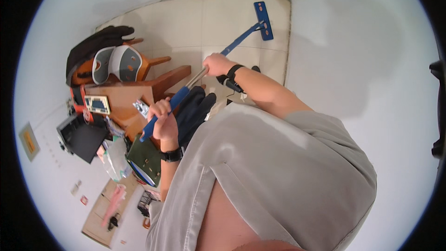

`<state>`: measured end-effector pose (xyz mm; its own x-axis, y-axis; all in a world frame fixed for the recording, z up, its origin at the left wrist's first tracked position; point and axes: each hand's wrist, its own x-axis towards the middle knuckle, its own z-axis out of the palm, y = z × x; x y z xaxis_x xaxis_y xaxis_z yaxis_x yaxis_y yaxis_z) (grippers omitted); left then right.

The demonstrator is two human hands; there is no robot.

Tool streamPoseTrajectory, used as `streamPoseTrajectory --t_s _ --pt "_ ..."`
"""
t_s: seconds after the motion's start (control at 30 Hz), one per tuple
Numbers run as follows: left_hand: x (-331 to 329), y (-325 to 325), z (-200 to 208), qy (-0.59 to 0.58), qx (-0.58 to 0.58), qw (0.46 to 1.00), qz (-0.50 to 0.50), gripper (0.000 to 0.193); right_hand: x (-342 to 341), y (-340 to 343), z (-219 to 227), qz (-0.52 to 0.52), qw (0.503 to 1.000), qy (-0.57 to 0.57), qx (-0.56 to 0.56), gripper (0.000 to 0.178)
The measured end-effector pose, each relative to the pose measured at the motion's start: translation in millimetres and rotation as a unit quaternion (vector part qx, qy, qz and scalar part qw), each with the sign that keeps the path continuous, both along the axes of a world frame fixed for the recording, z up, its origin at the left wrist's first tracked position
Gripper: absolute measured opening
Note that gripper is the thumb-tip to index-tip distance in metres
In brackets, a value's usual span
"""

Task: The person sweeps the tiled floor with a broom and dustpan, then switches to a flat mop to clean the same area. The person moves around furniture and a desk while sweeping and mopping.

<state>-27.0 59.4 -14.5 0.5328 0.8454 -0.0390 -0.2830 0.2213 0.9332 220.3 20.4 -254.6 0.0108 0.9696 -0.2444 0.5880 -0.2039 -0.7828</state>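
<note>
A long flat mop runs across the view from lower left to upper right. Its blue rectangular head (263, 21) lies on the tiled floor near the right-hand wall. The handle (180, 96) is part blue, part bare metal. Near its upper end my left hand (162, 118) is closed around the blue grip. Farther down the shaft my right hand (217, 65) is closed too, close to where the metal meets the lower blue section. A dark band circles each of my wrists.
At left stands a brown wooden desk (123, 95) with a small keyboard-like object (97, 104) on it. Beyond it a wooden chair bears dark clothing (95, 46) and a grey-and-white curved item (121, 64). A green bag (146, 157) is close below my left hand. White wall (334, 65) bounds the right.
</note>
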Motion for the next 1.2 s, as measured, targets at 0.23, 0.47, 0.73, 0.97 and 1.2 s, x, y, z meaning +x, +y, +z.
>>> streamPoseTrajectory --t_s 0.23,0.47,0.73,0.97,1.2 --pt "153 -8 37 0.091 0.084 0.917 -0.379 0.045 144 -76 -1 -0.178 0.98 -0.025 0.091 0.013" --pt "154 -36 150 0.256 -0.309 0.773 -0.492 0.133 144 -123 10 -0.156 0.986 -0.006 0.064 0.014" --pt "168 -85 181 0.542 -0.371 0.658 -0.368 0.081 109 -173 24 -0.073 0.997 0.004 0.033 0.018" --pt "158 -117 161 0.631 -0.226 0.651 -0.357 0.066 94 -177 -3 -0.109 0.987 0.027 0.117 0.019" --pt "157 -130 116 0.568 -0.203 0.695 -0.392 0.063 111 -187 -37 -0.135 0.984 -0.012 0.116 0.017"
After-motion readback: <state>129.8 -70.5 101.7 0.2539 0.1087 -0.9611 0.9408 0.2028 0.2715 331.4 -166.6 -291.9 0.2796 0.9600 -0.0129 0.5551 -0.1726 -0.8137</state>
